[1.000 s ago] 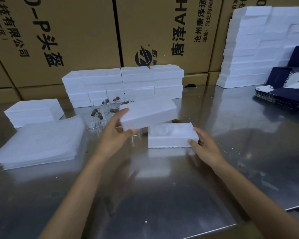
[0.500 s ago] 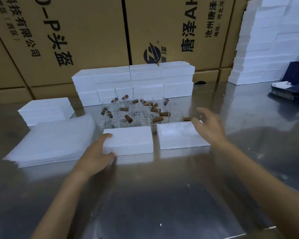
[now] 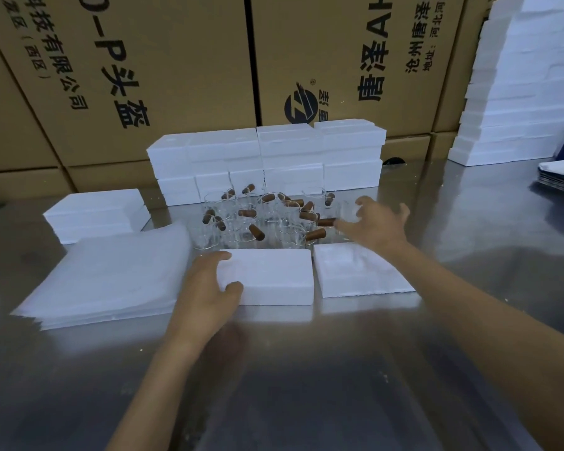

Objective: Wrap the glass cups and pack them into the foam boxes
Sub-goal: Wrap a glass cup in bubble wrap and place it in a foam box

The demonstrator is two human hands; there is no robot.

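Observation:
Several glass cups (image 3: 267,219) with brown wooden handles stand clustered mid-table. In front of them lie two white foam box halves side by side. My left hand (image 3: 209,284) grips the left end of the left half (image 3: 274,275), thumb on its front face. The right half (image 3: 362,271) lies with its moulded recess facing up. My right hand (image 3: 375,222) reaches over it, and its thumb and fingers curl round a glass cup (image 3: 349,214) at the right edge of the cluster. A stack of thin white foam wrap sheets (image 3: 111,281) lies to the left.
Closed foam boxes (image 3: 267,157) are stacked behind the cups, a low foam stack (image 3: 95,213) sits far left, and a tall one (image 3: 518,92) far right. Dark printed cartons (image 3: 560,177) lie at the right edge. Cardboard boxes (image 3: 176,76) wall the back of the steel table (image 3: 306,385).
My left hand carried the lifted foam half down and set it left of the other. My right hand left the right half and reached forward to a cup.

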